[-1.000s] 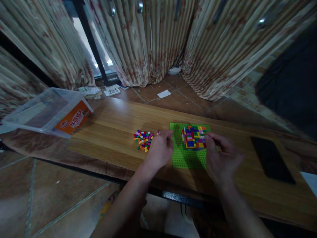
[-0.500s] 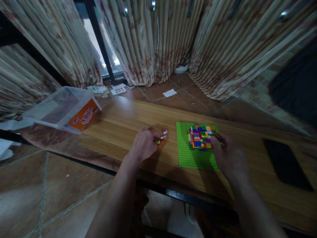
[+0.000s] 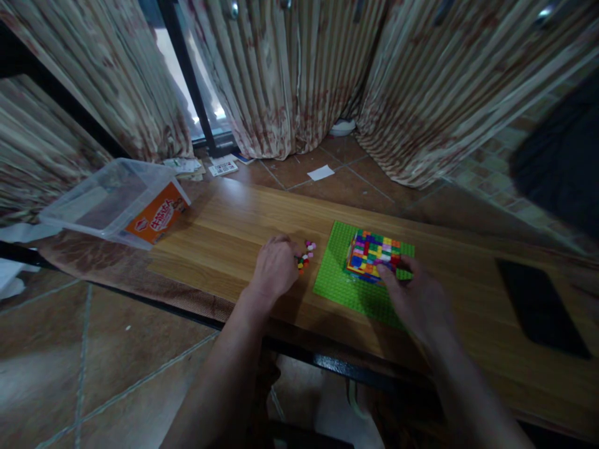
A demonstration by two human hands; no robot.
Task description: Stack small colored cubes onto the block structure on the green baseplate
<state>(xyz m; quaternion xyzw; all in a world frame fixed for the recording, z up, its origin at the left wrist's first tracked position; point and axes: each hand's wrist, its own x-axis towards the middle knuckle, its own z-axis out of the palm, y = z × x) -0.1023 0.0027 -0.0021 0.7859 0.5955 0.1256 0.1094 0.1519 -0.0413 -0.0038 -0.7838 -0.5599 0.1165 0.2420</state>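
A block built from small multicoloured toy bricks (image 3: 372,254) stands on a green studded baseplate (image 3: 334,284). My right hand (image 3: 418,296) grips the block's right side, with the thumb along the near edge and the fingers behind, partly hidden. To the left, a small cluster of loose bricks (image 3: 306,255) in pink, white, red, orange and yellow lies on the wooden table (image 3: 234,231). Beside that cluster rests my left hand (image 3: 277,267), its fingers curled down and closed. Its fingertips are hidden, so I cannot see what they hold.
At the table's left end stands a clear plastic bin (image 3: 116,206) with an orange label. A flat black tablet-like slab (image 3: 543,308) lies on the right. Beyond the table are striped curtains (image 3: 281,81) and papers (image 3: 223,167) on the tiled floor.
The baseplate and its brick block have turned clockwise, and the plate's near left corner has swung left. My right hand has shifted left with the block. My left hand has barely moved.
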